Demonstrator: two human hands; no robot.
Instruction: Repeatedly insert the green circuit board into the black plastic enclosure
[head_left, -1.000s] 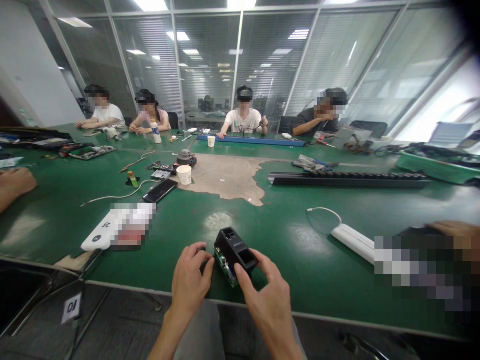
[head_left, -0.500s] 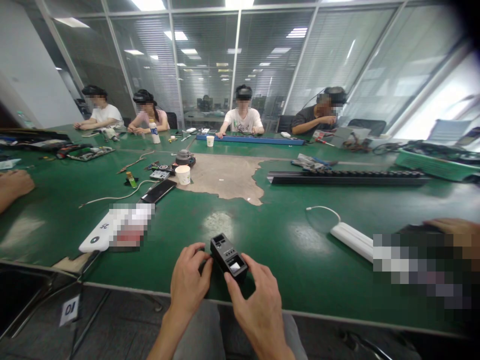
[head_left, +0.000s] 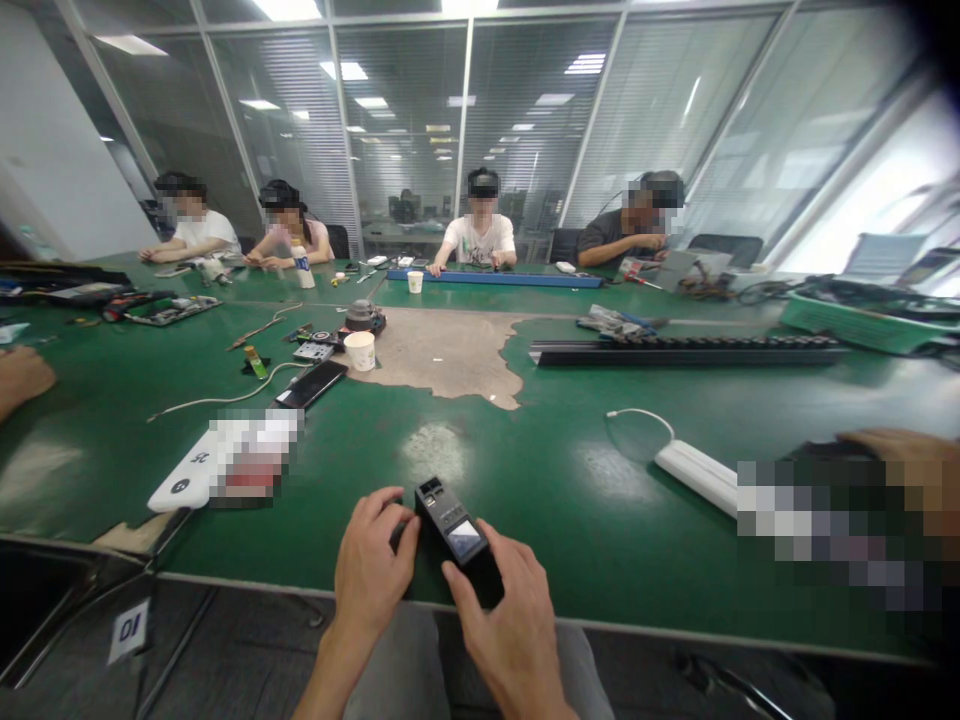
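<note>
Office-type room, workshop-style table: glass partition [head_left: 409,90] with blinds [head_left: 300,130], ceiling light [head_left: 286,8], green table [head_left: 345,455], circuit board [head_left: 174,309], chair [head_left: 724,248].

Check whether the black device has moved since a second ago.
Yes: against the tan patch, the black device has shifted lower and slightly left in view.

Near the edge of the green counter [head_left: 570,440], a black device [head_left: 448,520] is grasped at its near end by the right hand [head_left: 506,610]; the left hand [head_left: 375,550] is curled just beside it. Beyond, a paper cup [head_left: 360,352] is seen.
</note>
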